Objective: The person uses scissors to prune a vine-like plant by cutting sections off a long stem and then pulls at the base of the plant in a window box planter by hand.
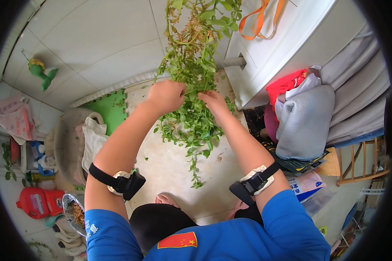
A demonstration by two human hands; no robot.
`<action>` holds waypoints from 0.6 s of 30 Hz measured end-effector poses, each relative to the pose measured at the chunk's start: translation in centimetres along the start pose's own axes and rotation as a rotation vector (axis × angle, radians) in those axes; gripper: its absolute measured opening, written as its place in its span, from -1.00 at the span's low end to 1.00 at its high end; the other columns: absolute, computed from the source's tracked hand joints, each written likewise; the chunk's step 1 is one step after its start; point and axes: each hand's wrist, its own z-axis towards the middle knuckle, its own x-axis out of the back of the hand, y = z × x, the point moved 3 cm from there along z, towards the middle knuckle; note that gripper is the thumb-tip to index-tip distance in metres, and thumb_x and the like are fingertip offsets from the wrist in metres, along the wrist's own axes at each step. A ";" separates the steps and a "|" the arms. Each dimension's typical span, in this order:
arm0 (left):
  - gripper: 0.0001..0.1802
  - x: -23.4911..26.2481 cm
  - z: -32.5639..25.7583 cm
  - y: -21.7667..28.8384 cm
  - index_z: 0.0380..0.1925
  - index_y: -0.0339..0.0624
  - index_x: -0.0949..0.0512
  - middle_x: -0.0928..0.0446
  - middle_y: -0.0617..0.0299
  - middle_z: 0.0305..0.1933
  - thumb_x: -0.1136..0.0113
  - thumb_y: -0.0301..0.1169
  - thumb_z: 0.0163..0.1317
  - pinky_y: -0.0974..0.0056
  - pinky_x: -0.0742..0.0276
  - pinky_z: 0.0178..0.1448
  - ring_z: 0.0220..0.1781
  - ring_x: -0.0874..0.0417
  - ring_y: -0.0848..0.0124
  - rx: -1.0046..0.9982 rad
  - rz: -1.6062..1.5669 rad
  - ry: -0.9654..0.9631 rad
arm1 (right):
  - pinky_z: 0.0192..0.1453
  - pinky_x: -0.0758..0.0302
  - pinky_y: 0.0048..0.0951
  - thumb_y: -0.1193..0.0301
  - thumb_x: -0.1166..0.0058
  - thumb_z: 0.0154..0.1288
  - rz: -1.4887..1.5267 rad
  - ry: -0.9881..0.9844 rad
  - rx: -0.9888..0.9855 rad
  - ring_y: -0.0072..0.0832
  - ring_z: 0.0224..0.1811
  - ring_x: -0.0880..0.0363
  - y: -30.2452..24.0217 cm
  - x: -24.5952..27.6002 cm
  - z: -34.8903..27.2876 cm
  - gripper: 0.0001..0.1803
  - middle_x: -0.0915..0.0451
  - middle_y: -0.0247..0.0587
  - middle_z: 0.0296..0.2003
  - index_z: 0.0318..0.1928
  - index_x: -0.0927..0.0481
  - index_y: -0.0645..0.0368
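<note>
A big bunch of green leafy stems (pixel 191 65), with some brown dried bits near its top, hangs in front of me over a pale floor mat (pixel 170 165). My left hand (pixel 165 95) is closed around the stems in the middle of the bunch. My right hand (pixel 213 102) pinches into the leaves just to its right. Loose strands (pixel 195 148) trail down below both hands. Each wrist carries a black strap with a small device.
A white cabinet (pixel 274 48) with orange straps (pixel 261 19) stands at the upper right. Folded grey and red cloth (pixel 300 117) piles beside it, near a wooden chair (pixel 361 165). At the left are a green foam tile (pixel 109 108), a red jug (pixel 37 202), bags and a green toy (pixel 41 71).
</note>
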 end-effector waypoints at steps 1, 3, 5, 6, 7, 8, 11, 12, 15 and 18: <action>-0.83 0.1 -0.1 -0.1 -0.45 -0.09 -0.53 -0.55 0.20 -0.49 -0.05 -0.30 -0.04 0.17 -0.48 -0.30 -0.39 -0.57 0.21 -0.009 -0.031 0.018 | -0.37 -0.27 -0.54 0.23 -0.09 0.09 0.063 -0.077 -0.006 -0.60 -0.49 -0.33 0.1 -0.1 0.1 -0.69 -0.50 -0.33 -0.49 -0.34 -0.50 0.26; -0.83 0.4 -0.8 -0.6 -0.45 -0.10 -0.53 -0.55 0.20 -0.50 -0.06 -0.31 -0.04 0.18 -0.47 -0.31 -0.41 -0.57 0.22 -0.004 -0.085 0.032 | -0.39 -0.26 -0.56 0.24 -0.07 0.11 0.100 -0.115 -0.014 -0.62 -0.49 -0.33 -0.2 0.7 -0.1 -0.72 -0.49 -0.36 -0.50 -0.34 -0.50 0.23; -0.83 0.7 -1.6 -1.2 -0.46 -0.12 -0.52 -0.55 0.20 -0.52 -0.07 -0.31 -0.05 0.20 -0.46 -0.32 -0.42 -0.56 0.22 -0.001 -0.151 0.046 | -0.36 -0.28 -0.58 0.25 -0.03 0.16 0.160 -0.163 -0.077 -0.65 -0.49 -0.35 -2.0 2.2 -1.6 -0.78 -0.46 -0.45 -0.54 -0.34 -0.51 0.15; -0.82 1.1 -1.9 -1.0 -0.47 -0.11 -0.52 -0.55 0.19 -0.50 -0.07 -0.29 -0.05 0.19 -0.46 -0.33 -0.40 -0.56 0.22 -0.007 -0.170 0.021 | -0.30 -0.33 -0.56 0.24 -0.04 0.16 0.178 -0.229 -0.051 -0.66 -0.47 -0.36 -2.9 3.4 -1.8 -0.78 -0.43 -0.47 -0.56 -0.31 -0.50 0.12; -0.82 1.3 -2.1 -1.0 -0.48 -0.09 -0.53 -0.54 0.18 -0.48 -0.07 -0.27 -0.05 0.17 -0.46 -0.34 -0.39 -0.56 0.22 -0.013 -0.190 -0.006 | -0.29 -0.35 -0.53 0.26 -0.02 0.17 0.192 -0.256 -0.054 -0.65 -0.46 -0.36 -4.1 4.5 -2.3 -0.78 -0.40 -0.48 -0.56 -0.29 -0.49 0.15; -0.82 1.5 -2.4 -1.0 -0.48 -0.09 -0.53 -0.54 0.18 -0.48 -0.07 -0.27 -0.05 0.17 -0.46 -0.34 -0.39 -0.56 0.22 -0.014 -0.193 -0.009 | -0.28 -0.37 -0.51 0.28 -0.01 0.19 0.206 -0.283 -0.056 -0.64 -0.45 -0.36 -5.3 5.4 -2.9 -0.78 -0.37 -0.48 -0.57 -0.27 -0.48 0.17; -0.80 2.4 -3.1 -0.9 -0.47 -0.11 -0.54 -0.53 0.21 -0.52 -0.12 -0.25 -0.05 0.20 -0.43 -0.36 -0.44 -0.55 0.27 -0.006 -0.312 -0.024 | -0.34 -0.35 -0.56 0.32 -0.03 0.18 0.174 -0.376 -0.148 -0.68 -0.49 -0.31 -7.5 7.2 -4.7 -0.76 -0.35 -0.49 -0.55 -0.19 -0.46 0.19; -0.80 2.7 -3.3 -0.7 -0.47 -0.13 -0.55 -0.52 0.21 -0.54 -0.14 -0.27 -0.05 0.24 -0.42 -0.37 -0.47 -0.53 0.31 0.010 -0.397 -0.030 | -0.34 -0.35 -0.56 0.32 -0.03 0.18 0.174 -0.373 -0.148 -0.68 -0.49 -0.31 -7.7 7.9 -4.7 -0.76 -0.35 -0.49 -0.55 -0.19 -0.46 0.19; -0.83 3.4 -3.4 -0.6 -0.46 -0.22 -0.53 -0.48 0.27 -0.58 -0.16 -0.34 -0.01 0.36 -0.38 -0.41 -0.53 -0.45 0.48 0.020 -0.547 -0.041 | -0.46 -0.25 -0.63 0.38 -0.07 0.15 0.085 -0.519 -0.201 -0.72 -0.57 -0.25 -7.6 8.4 -5.0 -0.73 -0.32 -0.51 -0.57 -0.13 -0.44 0.19; -0.86 3.4 -3.5 -0.6 -0.46 -0.28 -0.51 -0.45 0.32 -0.61 -0.15 -0.41 0.04 0.47 -0.35 -0.44 -0.57 -0.38 0.62 0.009 -0.634 -0.042 | -0.50 -0.22 -0.66 0.38 -0.06 0.15 -0.056 -0.618 -0.274 -0.72 -0.61 -0.23 -6.8 7.5 -5.5 -0.73 -0.30 -0.53 -0.60 -0.14 -0.44 0.18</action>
